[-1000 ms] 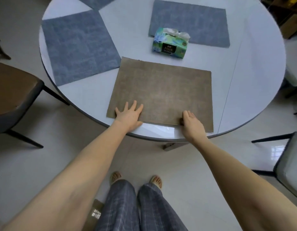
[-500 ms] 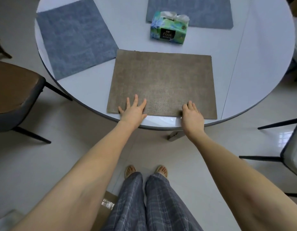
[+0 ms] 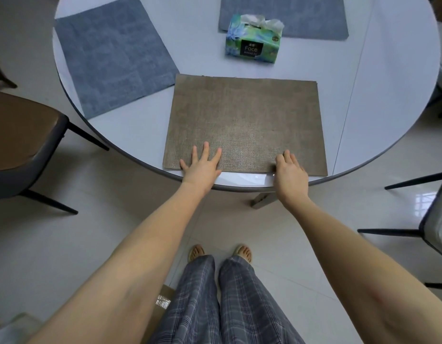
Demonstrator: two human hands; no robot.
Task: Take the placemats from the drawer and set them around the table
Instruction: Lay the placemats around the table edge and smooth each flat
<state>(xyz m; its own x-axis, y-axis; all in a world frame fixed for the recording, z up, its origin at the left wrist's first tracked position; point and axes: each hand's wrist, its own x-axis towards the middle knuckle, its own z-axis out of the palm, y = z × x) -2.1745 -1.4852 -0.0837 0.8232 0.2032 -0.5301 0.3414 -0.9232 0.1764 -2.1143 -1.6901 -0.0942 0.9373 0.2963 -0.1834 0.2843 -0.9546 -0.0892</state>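
A big round white table (image 3: 401, 78) is filling the top of the view, and three mats are lying flat on it. The brown placemat (image 3: 244, 122) is sitting at the near edge, right in front of the person. A blue placemat (image 3: 113, 63) is lying to the left of it, close but not touching. Another blue mat (image 3: 311, 18) is lying on the far side. A green tissue box (image 3: 254, 40) is standing between the brown mat and that far mat, just covering the far mat's front edge. The left hand (image 3: 202, 167) is lying flat on the near edge of the brown mat with its fingers spread wide. The right hand (image 3: 290, 171) is resting on the same edge with its fingers close together, pressing down and not pinching anything. The step looks like making this mat straight. To do it well, both hands should be sliding it gently and evenly, so it is not bunching up. Its near edge should stay a little way in from the rim, so it is not hanging over. It should also keep clear of the left blue mat.
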